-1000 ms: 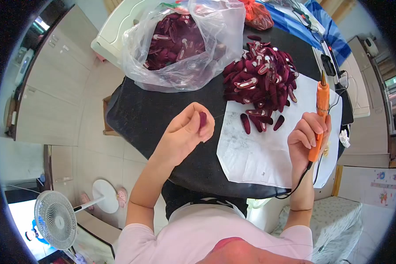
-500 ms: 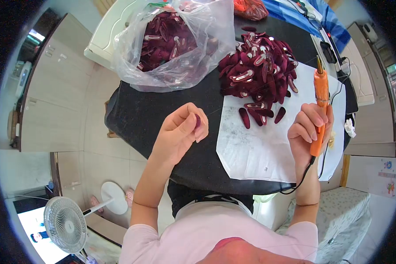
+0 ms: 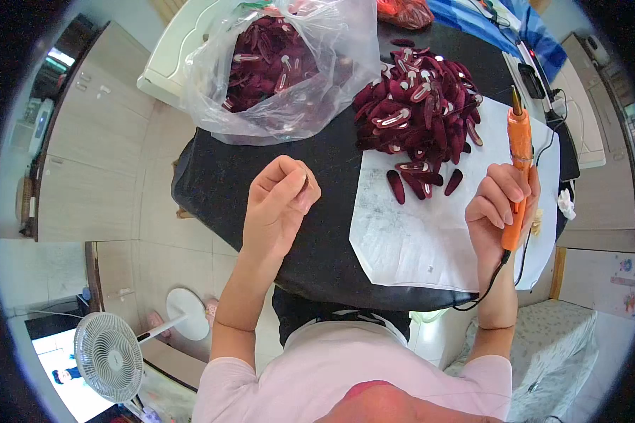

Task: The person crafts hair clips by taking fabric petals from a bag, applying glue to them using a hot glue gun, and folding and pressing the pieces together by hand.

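Left hand pinched, right hand gripping an orange tool, beside a heap of maroon clips

Left hand (image 3: 279, 204) is above the black worktop (image 3: 219, 169), thumb against fingertips on a small dark piece (image 3: 305, 185), mostly hidden. Right hand (image 3: 496, 208) wraps around one orange tool (image 3: 519, 151) over the right part of the white paper (image 3: 416, 240), metal tip toward the far edge; its cord (image 3: 488, 287) loops down at the near edge.

Black surface stretches from the worktop's left corner to the paper's left edge, around the left hand. Bare paper reaches from the heap to the near edge.

One heap of maroon clips (image 3: 430, 113), too many to count, lies partly on the paper's far end. Two loose clips (image 3: 396, 187) lie slightly apart on its near side; one single clip (image 3: 402, 43) is by the far edge. One clear plastic bag (image 3: 346, 77) holds more clips at the far-left edge.

Compared with one second ago, the left hand is slightly farther from the paper, and the piece, plainly maroon then, shows less. The right hand's grip looks unchanged.
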The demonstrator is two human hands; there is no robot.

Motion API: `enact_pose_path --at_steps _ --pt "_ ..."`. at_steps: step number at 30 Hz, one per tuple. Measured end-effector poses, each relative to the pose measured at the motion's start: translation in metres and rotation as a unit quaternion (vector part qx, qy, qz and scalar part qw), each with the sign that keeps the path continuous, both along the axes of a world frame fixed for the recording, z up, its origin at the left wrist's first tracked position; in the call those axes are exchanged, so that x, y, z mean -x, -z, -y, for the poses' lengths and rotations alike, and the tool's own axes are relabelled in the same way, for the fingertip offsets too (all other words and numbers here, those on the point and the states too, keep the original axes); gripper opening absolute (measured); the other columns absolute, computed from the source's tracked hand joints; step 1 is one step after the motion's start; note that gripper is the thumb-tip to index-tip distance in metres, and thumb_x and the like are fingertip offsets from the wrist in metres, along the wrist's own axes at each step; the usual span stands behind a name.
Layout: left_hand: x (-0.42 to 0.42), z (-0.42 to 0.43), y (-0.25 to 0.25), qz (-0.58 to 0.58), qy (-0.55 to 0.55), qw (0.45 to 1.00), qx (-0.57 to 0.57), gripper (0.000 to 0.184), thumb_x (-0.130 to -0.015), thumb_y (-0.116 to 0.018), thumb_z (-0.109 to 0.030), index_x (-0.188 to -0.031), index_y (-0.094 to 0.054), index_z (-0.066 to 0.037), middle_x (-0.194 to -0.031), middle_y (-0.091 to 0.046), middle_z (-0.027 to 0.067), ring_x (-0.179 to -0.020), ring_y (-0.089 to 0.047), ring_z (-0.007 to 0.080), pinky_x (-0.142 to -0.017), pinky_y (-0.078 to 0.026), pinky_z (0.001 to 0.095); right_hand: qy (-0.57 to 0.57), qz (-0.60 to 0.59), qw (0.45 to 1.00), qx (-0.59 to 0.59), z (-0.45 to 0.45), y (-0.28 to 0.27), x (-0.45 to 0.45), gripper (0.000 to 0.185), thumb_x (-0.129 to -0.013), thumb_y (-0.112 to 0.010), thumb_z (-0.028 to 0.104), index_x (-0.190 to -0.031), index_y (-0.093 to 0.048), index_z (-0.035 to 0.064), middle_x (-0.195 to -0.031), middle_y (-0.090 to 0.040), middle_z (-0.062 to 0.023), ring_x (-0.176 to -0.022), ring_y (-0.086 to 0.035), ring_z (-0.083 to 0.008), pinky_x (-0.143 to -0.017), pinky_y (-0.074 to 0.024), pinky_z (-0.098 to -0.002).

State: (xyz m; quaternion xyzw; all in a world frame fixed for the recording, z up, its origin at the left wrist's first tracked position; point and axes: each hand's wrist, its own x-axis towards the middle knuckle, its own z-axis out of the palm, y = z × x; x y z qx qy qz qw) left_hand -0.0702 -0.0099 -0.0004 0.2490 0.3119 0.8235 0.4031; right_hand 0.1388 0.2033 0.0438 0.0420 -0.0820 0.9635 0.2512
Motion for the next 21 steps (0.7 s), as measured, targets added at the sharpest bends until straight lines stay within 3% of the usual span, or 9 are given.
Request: enact_pose_path --at_steps 6,12,15,18,21 --pt "-0.0008 -0.0011 -0.0004 0.025 -0.023 0.999 0.009 0.009 -0.093 -0.053 -0.007 -0.089 -0.058 -0.001 -0.072 -0.053 0.0028 -0.065 -0.043 0.0073 -0.061 -0.034 0.0239 -0.004 0.003 1.0 0.003 -0.0006 0.0002 0.0003 0.033 -0.096 -0.046 0.033 -0.074 -0.048 0.0089 -0.071 -0.048 -0.0041 -0.049 -0.039 -0.0114 -0.044 -0.0349 -0.0245" --pt "-0.0015 -0.0019 -0.0036 0.056 -0.004 0.998 0.004 0.015 -0.097 -0.048 -0.011 -0.089 -0.057 -0.002 -0.07 -0.051 0.0019 -0.063 -0.042 0.0079 -0.06 -0.034 0.0241 -0.017 0.012 1.0 -0.016 0.0004 0.0011 0.0012 0.032 -0.097 -0.045 0.03 -0.074 -0.048 0.0078 -0.071 -0.048 -0.0037 -0.051 -0.042 -0.012 -0.047 -0.0368 -0.0252" --pt "-0.0017 -0.0053 0.0 0.094 0.02 0.994 -0.057 0.023 -0.099 -0.044 -0.015 -0.115 -0.053 -0.002 -0.066 -0.045 -0.0003 -0.06 -0.04 0.0082 -0.058 -0.034 0.0246 -0.021 0.019 0.999 -0.016 0.0017 0.0009 0.0011 0.033 -0.098 -0.044 0.03 -0.075 -0.049 0.0076 -0.071 -0.048 -0.004 -0.051 -0.041 -0.0121 -0.047 -0.0367 -0.0254" --pt "-0.0012 -0.0073 -0.0041 0.135 0.096 0.976 -0.14 0.045 -0.1 -0.042 -0.019 -0.142 -0.031 -0.005 -0.064 -0.04 -0.0017 -0.058 -0.039 0.0084 -0.057 -0.034 0.0251 -0.023 0.021 0.999 -0.018 0.0022 0.0009 0.0014 0.033 -0.098 -0.044 0.03 -0.074 -0.048 0.0077 -0.072 -0.048 -0.0042 -0.05 -0.041 -0.0122 -0.047 -0.0365 -0.0257" --pt "0.0028 -0.0067 -0.0054 0.193 0.154 0.954 -0.172 0.058 -0.101 -0.04 -0.022 -0.149 -0.01 -0.008 -0.063 -0.037 -0.0021 -0.058 -0.038 0.0087 -0.058 -0.034 0.0255 -0.011 0.031 0.999 -0.012 0.003 0.0016 0.0013 0.034 -0.096 -0.043 0.034 -0.074 -0.048 0.0086 -0.071 -0.046 -0.0036 -0.05 -0.04 -0.0115 -0.044 -0.0342 -0.0247"
